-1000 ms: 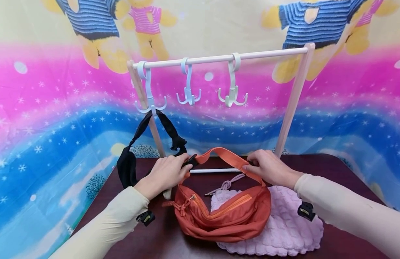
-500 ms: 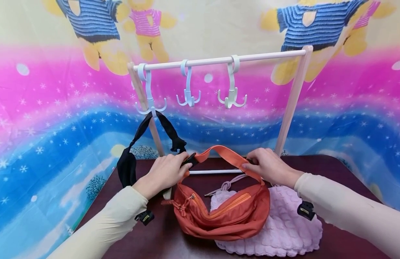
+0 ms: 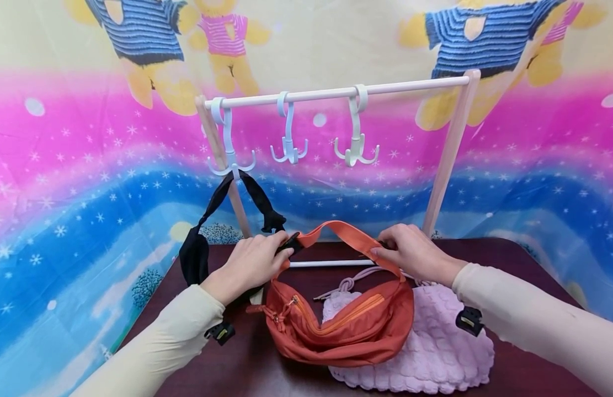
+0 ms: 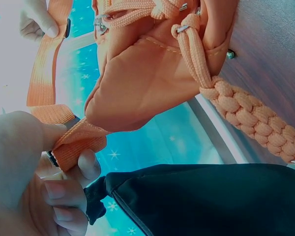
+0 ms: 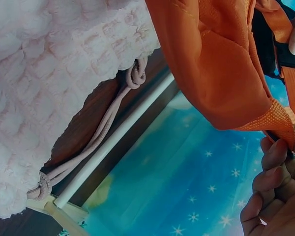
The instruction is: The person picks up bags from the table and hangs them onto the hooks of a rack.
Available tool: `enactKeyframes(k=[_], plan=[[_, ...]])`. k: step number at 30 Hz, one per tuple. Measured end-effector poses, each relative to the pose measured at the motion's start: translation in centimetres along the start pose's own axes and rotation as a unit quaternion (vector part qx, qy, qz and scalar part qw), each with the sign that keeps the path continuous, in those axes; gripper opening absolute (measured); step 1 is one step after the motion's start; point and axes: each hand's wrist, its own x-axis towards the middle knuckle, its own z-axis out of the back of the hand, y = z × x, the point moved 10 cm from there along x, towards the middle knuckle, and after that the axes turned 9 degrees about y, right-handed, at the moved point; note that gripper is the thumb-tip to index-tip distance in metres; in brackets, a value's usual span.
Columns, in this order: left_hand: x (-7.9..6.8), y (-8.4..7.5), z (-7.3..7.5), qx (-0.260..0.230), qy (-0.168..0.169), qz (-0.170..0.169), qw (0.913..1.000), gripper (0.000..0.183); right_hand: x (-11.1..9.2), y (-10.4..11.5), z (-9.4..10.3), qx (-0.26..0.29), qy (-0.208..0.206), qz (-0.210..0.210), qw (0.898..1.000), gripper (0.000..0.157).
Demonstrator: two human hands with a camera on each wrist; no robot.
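Note:
A rust-orange waist bag with an orange zip and a braided zip pull hangs by its strap between both hands. My left hand pinches the strap at its left end, by a black buckle. On the other side, my right hand pinches the strap's right end between thumb and fingers. Behind and right of the waist bag, a pink puffy drawstring bag lies on the table, partly hidden by it. Left of my left hand hangs a black bag with its strap over a hook.
A wooden rack stands at the back of the dark table. From its top bar hang a left hook, a middle hook and a right hook. A patterned cloth is behind.
Both hands have risen very slightly with the waist bag, keeping their hold on its strap. The black bag and the pink bag stay where they were.

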Motion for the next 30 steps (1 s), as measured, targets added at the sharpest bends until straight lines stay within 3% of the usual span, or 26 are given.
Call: enactKeyframes(k=[17,30], plan=[[0.1,0.0,1.0,0.004,-0.003,-0.005,1.0,0.021,0.0,0.4,0.8,-0.005,-0.008,0.005,1.0,0.017],[-0.1,-0.3,2.0,-0.016,-0.001,-0.005,0.9999,0.018,-0.3,1.2,2.0,0.005,-0.015,0.014,1.0,0.011]])
